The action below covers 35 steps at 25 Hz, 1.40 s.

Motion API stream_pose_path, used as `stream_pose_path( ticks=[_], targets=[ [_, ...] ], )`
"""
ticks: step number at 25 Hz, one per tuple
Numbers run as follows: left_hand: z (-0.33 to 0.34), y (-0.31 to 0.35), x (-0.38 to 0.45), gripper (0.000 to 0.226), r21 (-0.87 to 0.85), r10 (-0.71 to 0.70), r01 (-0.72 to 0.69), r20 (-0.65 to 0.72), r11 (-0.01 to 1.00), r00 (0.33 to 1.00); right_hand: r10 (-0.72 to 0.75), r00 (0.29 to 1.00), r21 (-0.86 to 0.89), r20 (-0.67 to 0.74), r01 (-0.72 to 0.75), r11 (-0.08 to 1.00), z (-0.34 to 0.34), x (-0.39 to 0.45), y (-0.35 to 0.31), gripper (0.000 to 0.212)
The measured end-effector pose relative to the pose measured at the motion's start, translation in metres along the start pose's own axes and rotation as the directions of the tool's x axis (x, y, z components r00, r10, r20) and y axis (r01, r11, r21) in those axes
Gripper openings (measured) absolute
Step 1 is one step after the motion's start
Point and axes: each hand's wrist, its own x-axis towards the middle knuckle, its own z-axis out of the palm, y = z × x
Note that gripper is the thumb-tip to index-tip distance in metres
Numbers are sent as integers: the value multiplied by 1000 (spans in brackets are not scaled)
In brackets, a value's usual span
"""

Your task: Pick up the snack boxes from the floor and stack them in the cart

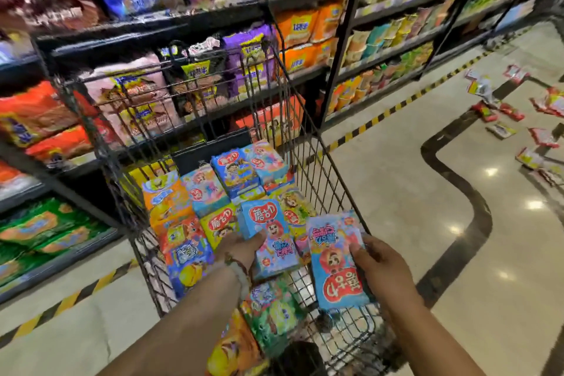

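Observation:
A black wire cart (308,143) stands in front of me, holding several colourful snack boxes (207,189) laid in rows. My left hand (241,249) grips a light-blue snack box (270,235) from its left side, low over the stacked boxes inside the cart. My right hand (381,265) holds a second light-blue box (335,262) by its right edge, over the cart's near right corner, with its print upside down to me. More snack packs (512,113) lie scattered on the floor at the far right.
Tall black shelves (195,24) full of snack bags run along the left and behind the cart. A yellow-and-black striped line (375,117) marks the floor by the shelves. Glossy beige tiles with a dark curved band (457,250) spread to the right.

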Motion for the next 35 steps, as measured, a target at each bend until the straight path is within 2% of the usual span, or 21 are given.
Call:
stream_pose_path(
  ticks=[2, 4, 6, 7, 10, 11, 13, 16, 18, 20, 21, 22, 23, 25, 28, 30, 33, 35],
  targets=[
    [19, 9, 24, 41, -1, -2, 2, -82, 1000, 997, -118, 993, -257, -13, 111, 960, 15, 39, -3, 26],
    [35, 16, 47, 44, 79, 7, 4, -141, 997, 990, -272, 962, -479, 3, 240, 844, 32, 71, -8, 30],
    [46, 12, 72, 58, 188, 67, -38, -151, 981, 986, -411, 909, -635, 72, 359, 684, 50, 96, -14, 41],
    [49, 7, 84, 63, 227, 110, -77, -134, 971, 985, -430, 896, -694, 110, 378, 612, 58, 106, -16, 44],
    [58, -11, 104, 68, 246, 156, -123, -120, 961, 980, -361, 920, -808, 153, 326, 491, 81, 130, -22, 25],
    [60, -11, 101, 67, 301, 166, -118, -139, 946, 976, -341, 927, -824, 155, 312, 474, 86, 137, -23, 23],
    [66, -16, 98, 55, 504, 321, -176, -216, 846, 922, -319, 934, -859, 158, 290, 422, 93, 150, -24, 27],
    [71, -24, 101, 54, 754, 422, -253, -34, 606, 906, -261, 946, -852, 192, 292, 434, 101, 166, -16, 39],
    [70, -19, 98, 56, 833, 305, -214, 57, 511, 951, -218, 937, -826, 272, 344, 446, 104, 173, -4, 52],
    [68, -27, 100, 66, 864, 269, -201, 79, 461, 960, -293, 859, -802, 420, 502, 323, 107, 178, 14, 69],
    [66, -28, 102, 80, 875, 281, -206, 84, 439, 956, -318, 828, -793, 462, 546, 270, 109, 183, 24, 74],
    [64, -26, 104, 93, 866, 298, -215, 81, 451, 951, -319, 811, -790, 490, 568, 230, 111, 186, 30, 74],
    [63, -24, 107, 94, 847, 298, -219, 76, 485, 951, -330, 803, -792, 497, 575, 205, 113, 188, 32, 67],
    [58, -20, 113, 78, 810, 268, -217, 77, 544, 960, -336, 787, -783, 517, 594, 185, 116, 188, 31, 49],
    [57, -14, 114, 77, 756, 264, -210, 51, 620, 963, -291, 788, -781, 543, 601, 170, 114, 194, 33, 47],
    [57, -12, 115, 77, 742, 267, -223, 62, 632, 962, -269, 801, -776, 535, 592, 218, 114, 194, 27, 47],
    [52, -6, 119, 76, 766, 246, -231, 98, 600, 964, -110, 824, -801, 556, 566, 196, 114, 191, 7, 54],
    [44, 2, 116, 72, 759, 238, -243, 119, 604, 964, -152, 775, -751, 613, 631, 193, 111, 181, -17, 55]
  ],
)
